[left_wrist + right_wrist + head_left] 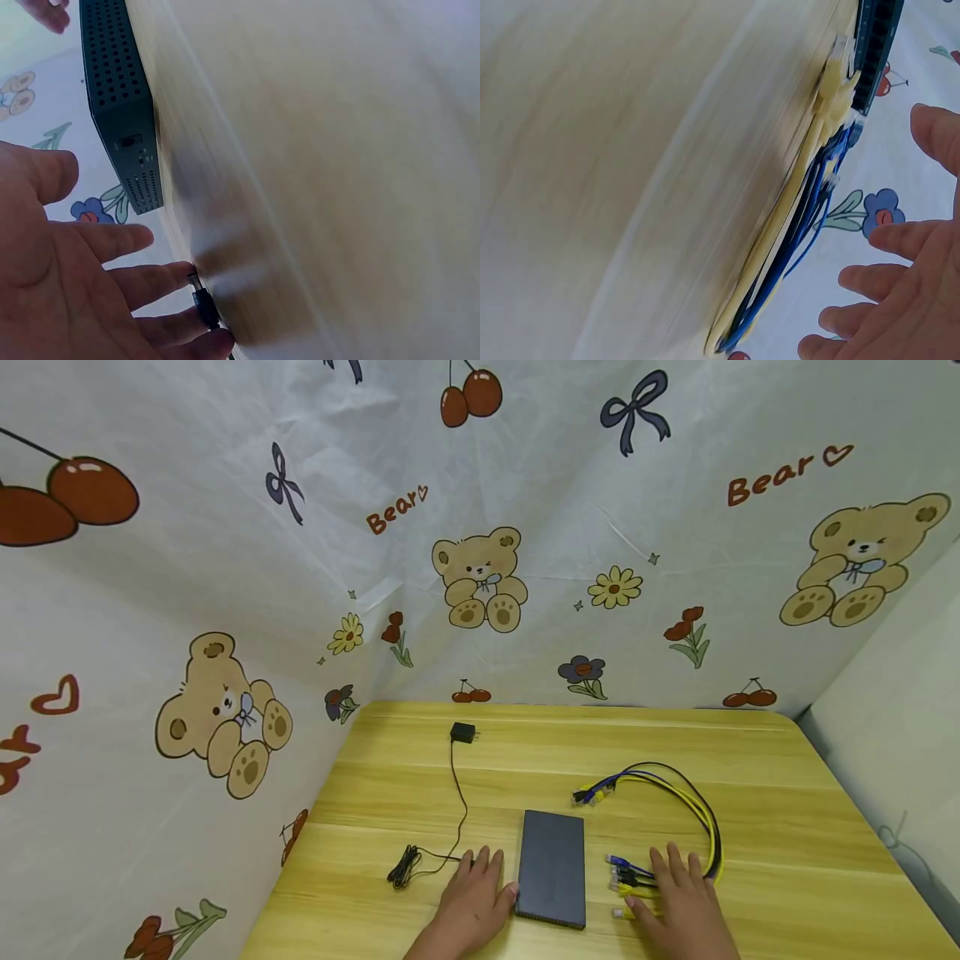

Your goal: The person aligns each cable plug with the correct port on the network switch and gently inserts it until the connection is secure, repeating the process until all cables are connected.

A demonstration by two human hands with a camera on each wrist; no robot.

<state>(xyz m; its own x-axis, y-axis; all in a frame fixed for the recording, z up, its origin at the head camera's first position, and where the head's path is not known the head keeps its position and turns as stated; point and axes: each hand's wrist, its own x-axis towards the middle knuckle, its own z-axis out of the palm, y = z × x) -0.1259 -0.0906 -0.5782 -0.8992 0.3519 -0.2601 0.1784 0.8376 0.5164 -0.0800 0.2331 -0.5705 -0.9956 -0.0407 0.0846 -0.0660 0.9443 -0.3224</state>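
- Head view: the dark flat box (552, 870) lies on the wooden table (795, 810) between the left hand (472, 902) and the right hand (681, 902), both with fingers extended; a power cord (405, 867) and its black adapter (463, 732) lie left, a curved cable bundle (706, 816) right.
- Left wrist view: the left fingers spread wide at a barrel plug (205, 306) — whether they grip it, I cannot tell.
- Right wrist view: the right hand is wide, beside the bundle — the box's ports (875, 45) show near its connectors (834, 90).
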